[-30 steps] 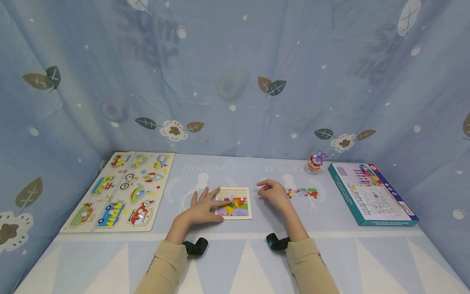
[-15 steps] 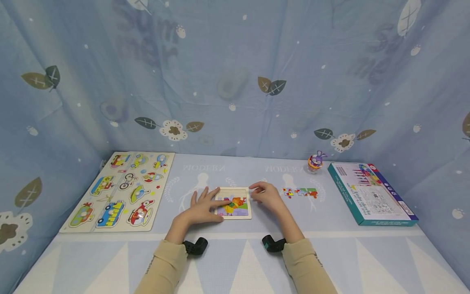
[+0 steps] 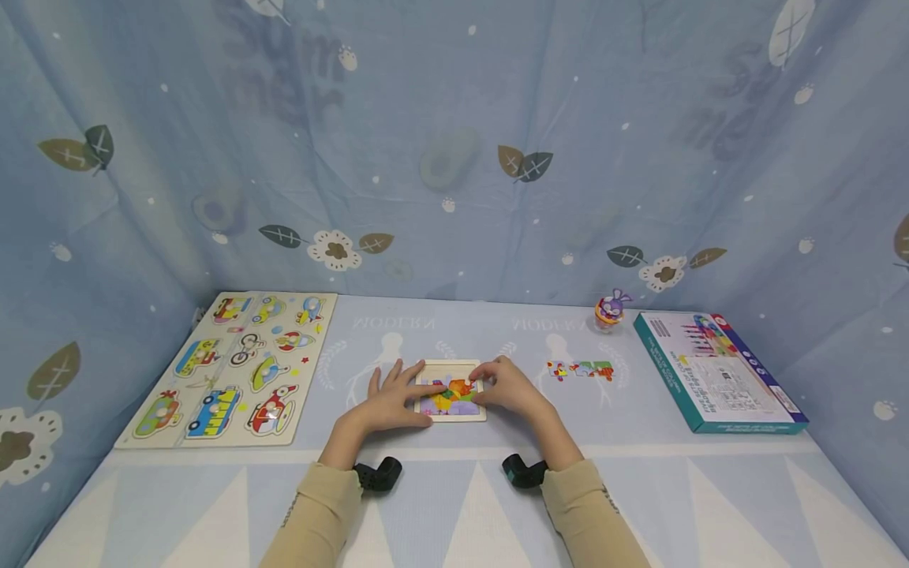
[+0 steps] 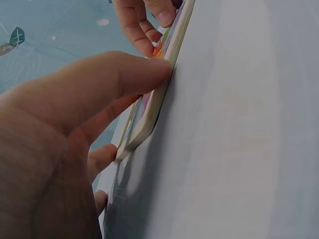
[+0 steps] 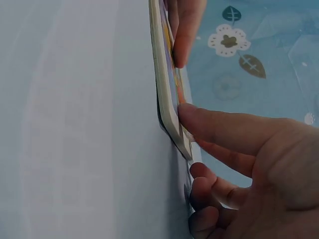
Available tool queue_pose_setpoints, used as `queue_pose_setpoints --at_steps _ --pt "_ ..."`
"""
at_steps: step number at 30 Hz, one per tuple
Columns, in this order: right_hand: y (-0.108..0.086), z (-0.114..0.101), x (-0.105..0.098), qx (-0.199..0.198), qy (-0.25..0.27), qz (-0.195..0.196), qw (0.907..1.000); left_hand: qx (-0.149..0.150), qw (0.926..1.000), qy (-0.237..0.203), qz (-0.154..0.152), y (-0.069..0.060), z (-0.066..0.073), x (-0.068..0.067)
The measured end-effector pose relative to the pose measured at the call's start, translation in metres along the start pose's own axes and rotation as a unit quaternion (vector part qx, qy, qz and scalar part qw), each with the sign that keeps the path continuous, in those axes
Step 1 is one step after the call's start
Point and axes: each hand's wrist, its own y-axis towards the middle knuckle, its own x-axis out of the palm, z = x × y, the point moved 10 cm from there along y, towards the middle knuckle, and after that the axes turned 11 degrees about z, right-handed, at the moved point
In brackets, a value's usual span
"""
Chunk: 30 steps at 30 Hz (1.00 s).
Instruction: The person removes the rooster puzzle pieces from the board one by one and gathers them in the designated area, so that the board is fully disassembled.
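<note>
A small jigsaw puzzle in a pale wooden frame (image 3: 447,420) lies between the hands, with a bare strip along its far side. My left hand (image 3: 387,405) spreads over its left side, index finger touching the coloured pieces and thumb resting on the near rim, as the left wrist view shows. My right hand (image 3: 517,388) is at the right side. Its thumb (image 5: 199,119) and index finger touch the puzzle a little apart, and its other fingers are curled. Whether they pinch a piece is hidden. Several loose joined pieces (image 3: 592,369) lie to the right.
A knob puzzle board (image 3: 234,371) with vehicle pictures lies on the left. At the right is a teal-edged flat box (image 3: 720,377), with a purple rabbit figurine (image 3: 609,312) at the back. A patterned blue curtain (image 3: 454,142) closes off the far side.
My right hand has moved left, from beside the loose pieces to the framed puzzle's right edge, and now touches it. The left hand stays in place on the puzzle.
</note>
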Motion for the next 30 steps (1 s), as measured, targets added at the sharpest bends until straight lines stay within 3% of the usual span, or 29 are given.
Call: queue_pose_setpoints --at_steps 6,11,20,30 --pt "0.002 -0.002 0.001 -0.009 0.045 0.004 0.9990 0.002 1.0000 0.001 0.003 0.000 0.001 -0.001" --pt "0.002 -0.001 0.001 0.011 0.091 0.000 0.9958 0.001 1.0000 0.001 0.000 -0.001 0.001 -0.001" --pt "0.003 0.004 -0.006 0.041 0.109 0.012 0.9932 0.002 1.0000 0.002 0.001 -0.001 0.000 -0.002" --pt "-0.003 0.024 -0.030 0.086 0.136 0.040 0.9861 0.009 0.9999 -0.008 0.000 -0.001 0.000 0.000"
